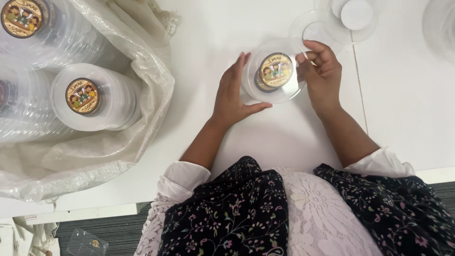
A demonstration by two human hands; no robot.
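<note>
Bare table [284, 137] near hands; bulky sack [142, 71] blocking left

From where I watch through the head camera, this looks like a small packing or labelling workspace, not a home kitchen. A plain white surface [265, 142] made of two tops pushed together carries the work. At its left edge a big woven plastic sack [142, 85] lies open, filled with long stacks of clear round lids [102, 97], each stack topped with a round brown picture sticker [82, 96]. More loose clear lids [332, 23] sit at the far side. Grey carpet [113, 230] shows below the surface, which suggests an office-type room turned to bulk packaging.
</note>
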